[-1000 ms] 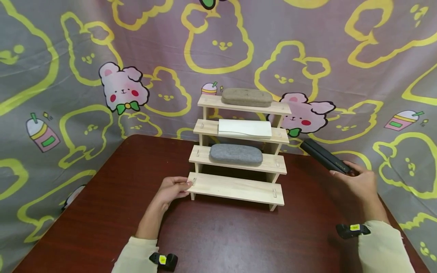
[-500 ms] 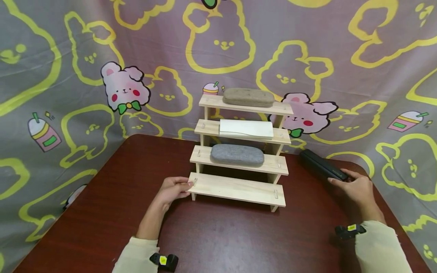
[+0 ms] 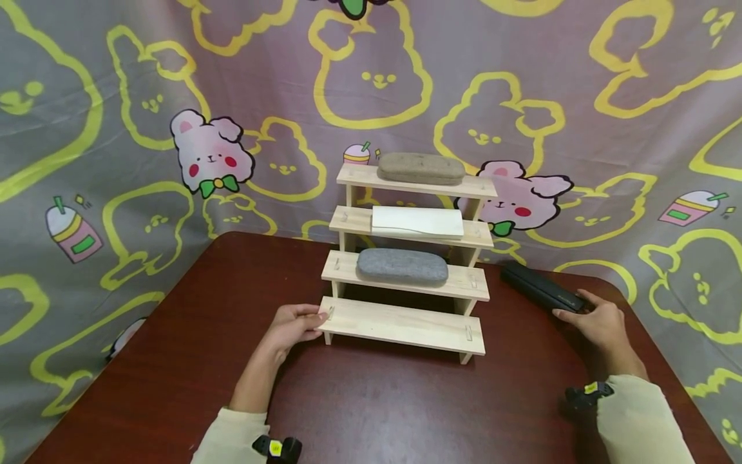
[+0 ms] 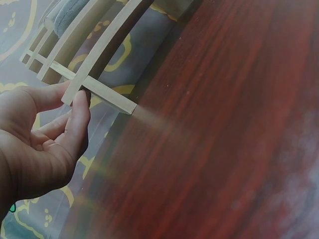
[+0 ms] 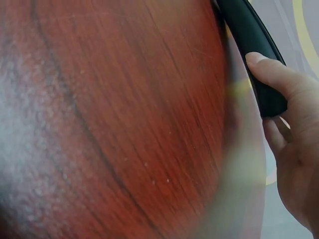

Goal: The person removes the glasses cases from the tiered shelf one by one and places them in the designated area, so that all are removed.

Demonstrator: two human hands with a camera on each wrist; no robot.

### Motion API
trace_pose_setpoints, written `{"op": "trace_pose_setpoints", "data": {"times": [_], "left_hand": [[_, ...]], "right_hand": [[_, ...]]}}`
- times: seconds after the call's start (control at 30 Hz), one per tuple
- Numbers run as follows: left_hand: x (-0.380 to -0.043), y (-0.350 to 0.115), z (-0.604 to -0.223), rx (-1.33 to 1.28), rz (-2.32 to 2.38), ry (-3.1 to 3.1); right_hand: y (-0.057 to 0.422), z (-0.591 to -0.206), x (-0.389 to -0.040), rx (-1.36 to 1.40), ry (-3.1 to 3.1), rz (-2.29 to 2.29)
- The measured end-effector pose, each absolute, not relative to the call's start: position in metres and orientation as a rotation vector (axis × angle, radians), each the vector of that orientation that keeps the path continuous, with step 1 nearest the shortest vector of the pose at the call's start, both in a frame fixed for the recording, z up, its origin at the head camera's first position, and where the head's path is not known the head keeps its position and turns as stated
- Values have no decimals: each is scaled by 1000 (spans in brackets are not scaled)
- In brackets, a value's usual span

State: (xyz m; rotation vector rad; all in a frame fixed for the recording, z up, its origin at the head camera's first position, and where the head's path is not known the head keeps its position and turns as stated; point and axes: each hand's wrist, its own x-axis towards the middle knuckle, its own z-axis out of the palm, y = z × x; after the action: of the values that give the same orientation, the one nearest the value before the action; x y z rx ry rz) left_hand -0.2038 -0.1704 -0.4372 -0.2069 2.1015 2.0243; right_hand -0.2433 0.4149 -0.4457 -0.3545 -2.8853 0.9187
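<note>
A wooden four-step display stand [image 3: 400, 324] stands on the table. My left hand [image 3: 292, 328] pinches the left end of its lowest board; in the left wrist view the thumb and fingers [image 4: 79, 117] close on the board's end. To the right of the stand, my right hand [image 3: 599, 320] grips the near end of a long black glasses case [image 3: 538, 287]. The right wrist view has the thumb on the upper side of the black glasses case [image 5: 254, 37] and fingers beneath. On the stand lie a grey glasses case [image 3: 402, 265], a white folded case [image 3: 417, 221] and a brown glasses case [image 3: 421, 167].
The stand is on a dark red-brown wooden table [image 3: 371, 406] with rounded far corners. Close behind it hangs a grey-pink curtain [image 3: 278, 84] with yellow bunny outlines. It also runs along both sides of the table.
My right hand has lowered the black glasses case toward the tabletop and moved it slightly left. The left hand keeps its pinch on the lowest board, and the stand has stayed put.
</note>
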Motion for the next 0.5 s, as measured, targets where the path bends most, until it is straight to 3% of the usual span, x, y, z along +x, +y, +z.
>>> {"op": "trace_pose_setpoints", "data": {"times": [0.5], "left_hand": [[-203,-170,-437,-203,2024,2097]], "right_hand": [[417,-453,-243,-319,-2853,844]]}}
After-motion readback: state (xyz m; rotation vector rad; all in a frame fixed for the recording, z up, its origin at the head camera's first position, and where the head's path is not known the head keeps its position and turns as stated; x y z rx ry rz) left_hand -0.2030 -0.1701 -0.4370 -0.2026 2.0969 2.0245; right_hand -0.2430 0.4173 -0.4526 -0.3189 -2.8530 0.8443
